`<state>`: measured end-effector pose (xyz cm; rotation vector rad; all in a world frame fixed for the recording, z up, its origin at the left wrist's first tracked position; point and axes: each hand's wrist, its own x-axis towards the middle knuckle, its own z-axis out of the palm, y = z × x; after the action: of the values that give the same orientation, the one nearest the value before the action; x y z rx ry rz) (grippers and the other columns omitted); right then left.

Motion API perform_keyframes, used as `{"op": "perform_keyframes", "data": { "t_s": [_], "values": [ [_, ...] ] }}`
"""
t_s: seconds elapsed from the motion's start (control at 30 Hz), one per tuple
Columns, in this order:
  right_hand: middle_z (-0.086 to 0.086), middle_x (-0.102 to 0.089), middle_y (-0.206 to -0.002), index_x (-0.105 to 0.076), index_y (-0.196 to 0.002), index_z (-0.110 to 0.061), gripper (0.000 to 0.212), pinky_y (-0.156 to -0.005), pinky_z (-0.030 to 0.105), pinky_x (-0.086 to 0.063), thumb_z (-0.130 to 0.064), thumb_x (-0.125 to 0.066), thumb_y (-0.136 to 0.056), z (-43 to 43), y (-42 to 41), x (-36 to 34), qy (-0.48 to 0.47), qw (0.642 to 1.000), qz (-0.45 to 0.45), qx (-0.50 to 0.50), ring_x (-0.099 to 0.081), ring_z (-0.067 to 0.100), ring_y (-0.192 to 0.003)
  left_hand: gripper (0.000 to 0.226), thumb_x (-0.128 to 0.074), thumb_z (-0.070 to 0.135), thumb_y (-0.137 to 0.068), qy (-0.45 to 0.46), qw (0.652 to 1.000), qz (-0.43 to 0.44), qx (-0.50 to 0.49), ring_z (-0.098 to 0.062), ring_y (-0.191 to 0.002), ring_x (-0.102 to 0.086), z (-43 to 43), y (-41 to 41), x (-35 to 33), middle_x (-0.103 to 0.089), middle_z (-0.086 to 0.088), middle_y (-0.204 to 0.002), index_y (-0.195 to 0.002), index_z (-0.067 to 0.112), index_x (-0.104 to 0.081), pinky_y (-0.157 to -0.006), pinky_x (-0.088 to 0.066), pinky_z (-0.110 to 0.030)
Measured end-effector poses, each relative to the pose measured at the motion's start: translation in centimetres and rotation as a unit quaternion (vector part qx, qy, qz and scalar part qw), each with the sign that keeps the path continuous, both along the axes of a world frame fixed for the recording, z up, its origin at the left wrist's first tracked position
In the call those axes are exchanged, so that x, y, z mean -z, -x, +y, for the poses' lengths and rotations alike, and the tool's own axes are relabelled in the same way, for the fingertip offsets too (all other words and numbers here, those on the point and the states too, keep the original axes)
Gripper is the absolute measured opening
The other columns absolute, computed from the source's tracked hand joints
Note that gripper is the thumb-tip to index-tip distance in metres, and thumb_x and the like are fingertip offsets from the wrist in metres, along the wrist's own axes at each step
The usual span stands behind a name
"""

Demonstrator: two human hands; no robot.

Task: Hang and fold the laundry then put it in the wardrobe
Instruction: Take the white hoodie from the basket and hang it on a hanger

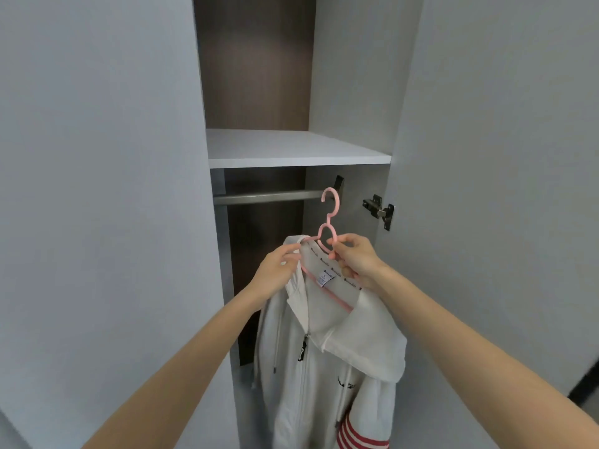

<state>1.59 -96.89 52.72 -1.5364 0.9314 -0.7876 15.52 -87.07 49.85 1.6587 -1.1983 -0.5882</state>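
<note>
A white zip-up hoodie (327, 367) with red sleeve stripes hangs on a pink plastic hanger (330, 218) in front of the open wardrobe. My right hand (356, 260) grips the hanger just below its hook. My left hand (275, 270) pinches the hoodie's collar at the hanger's left shoulder. The hook's tip is level with the metal rail (265, 196) at its right end; whether it rests on the rail I cannot tell.
A white shelf (291, 150) sits above the rail. The open wardrobe door (486, 189) stands at the right with a metal hinge (381, 209). A grey panel (97, 189) fills the left side. The wardrobe's back is dark brown.
</note>
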Motion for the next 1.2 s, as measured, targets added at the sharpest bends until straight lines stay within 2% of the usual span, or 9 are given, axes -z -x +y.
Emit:
{"op": "perform_keyframes", "data": {
  "t_s": [0.17,0.47,0.63,0.7,0.8,0.9,0.97,1.07,1.2],
  "values": [
    [0.006,-0.054,-0.066,-0.059,-0.097,-0.012,0.013,-0.031,0.017,-0.025,-0.012,-0.046,-0.099,-5.4,-4.5,1.7,-0.017,1.000,-0.014,0.015,-0.030,0.010,-0.041,0.036,-0.043,0.022,-0.099,0.021,1.000,0.012,0.007,-0.016,-0.121,-0.048,-5.2,-2.6,-0.1,-0.051,0.001,-0.128,-0.135,0.021,-0.046,-0.091,-0.045,-0.026],
    [0.004,-0.052,-0.062,-0.058,-0.086,-0.010,0.019,-0.030,0.017,-0.028,-0.013,-0.045,-0.099,-15.2,-10.3,3.0,-0.057,0.997,-0.042,0.042,-0.033,0.004,-0.029,0.040,-0.042,0.016,-0.099,0.059,0.997,0.043,-0.024,-0.016,-0.124,-0.048,-14.1,-6.4,-0.7,-0.052,-0.001,-0.135,-0.140,0.019,-0.041,-0.105,-0.039,-0.033],
    [-0.008,-0.041,-0.032,-0.053,-0.070,-0.008,0.031,-0.030,0.014,-0.020,-0.004,-0.037,-0.097,-18.8,-12.2,3.6,-0.056,0.997,-0.043,0.030,-0.024,0.004,-0.025,0.039,-0.042,0.013,-0.099,0.093,0.994,0.037,-0.033,-0.012,-0.122,-0.049,-17.7,-7.3,-2.2,-0.053,-0.002,-0.135,-0.137,0.018,-0.045,-0.106,-0.039,-0.032],
    [-0.010,-0.041,-0.031,-0.054,-0.075,-0.006,0.028,-0.030,0.014,-0.020,-0.004,-0.037,-0.097,-19.7,-12.7,4.0,-0.058,0.997,-0.041,0.026,-0.024,0.003,-0.024,0.039,-0.043,0.012,-0.098,0.099,0.994,-0.008,-0.036,-0.012,-0.122,-0.048,-18.5,-7.9,-2.3,-0.051,-0.001,-0.137,-0.137,0.018,-0.046,-0.102,-0.037,-0.025],
    [0.000,-0.043,-0.045,-0.055,-0.083,-0.003,0.022,-0.029,0.014,-0.021,-0.003,-0.038,-0.097,-20.9,-13.0,4.7,-0.059,0.997,-0.033,0.026,-0.025,0.003,-0.024,0.041,-0.044,0.016,-0.099,0.093,0.977,-0.173,-0.083,-0.018,-0.133,-0.037,-19.2,-9.4,-2.0,-0.044,0.000,-0.143,-0.139,0.022,-0.043,-0.105,-0.030,-0.026],
    [-0.001,-0.045,-0.046,-0.056,-0.100,-0.001,0.017,-0.030,0.015,-0.023,-0.004,-0.039,-0.098,-22.1,-13.1,5.5,-0.052,0.998,-0.021,0.030,-0.027,0.003,-0.024,0.044,-0.042,0.020,-0.099,0.042,0.921,-0.363,-0.137,-0.020,-0.139,-0.024,-19.9,-11.4,-1.8,-0.033,0.004,-0.151,-0.143,0.025,-0.038,-0.112,-0.019,-0.036],
    [-0.007,-0.048,-0.038,-0.055,-0.107,0.000,0.019,-0.029,0.016,-0.024,-0.008,-0.040,-0.099,-22.7,-13.1,5.8,-0.044,0.998,-0.016,0.029,-0.028,0.002,-0.024,0.045,-0.039,0.023,-0.099,-0.005,0.888,-0.434,-0.154,-0.019,-0.142,-0.018,-20.4,-12.2,-1.8,-0.028,0.007,-0.154,-0.144,0.028,-0.035,-0.113,-0.009,-0.039],
    [-0.002,-0.056,-0.052,-0.051,-0.100,-0.005,0.011,-0.030,0.017,-0.025,-0.007,-0.040,-0.098,-23.2,-13.1,6.0,-0.042,0.999,-0.016,0.025,-0.031,0.003,-0.028,0.045,-0.037,0.024,-0.100,-0.036,0.872,-0.463,-0.154,-0.016,-0.144,-0.016,-21.0,-12.7,-1.4,-0.026,0.007,-0.154,-0.145,0.029,-0.034,-0.115,0.004,-0.042],
    [0.003,-0.058,-0.067,-0.047,-0.089,-0.012,0.013,-0.030,0.016,-0.024,-0.006,-0.039,-0.098,-23.5,-13.2,6.6,-0.050,0.998,-0.022,0.039,-0.032,0.004,-0.032,0.046,-0.038,0.022,-0.100,-0.021,0.876,-0.459,-0.148,-0.019,-0.144,-0.018,-21.3,-12.8,-0.9,-0.026,0.003,-0.155,-0.146,0.025,-0.032,-0.116,0.004,-0.046]
  ]
}}
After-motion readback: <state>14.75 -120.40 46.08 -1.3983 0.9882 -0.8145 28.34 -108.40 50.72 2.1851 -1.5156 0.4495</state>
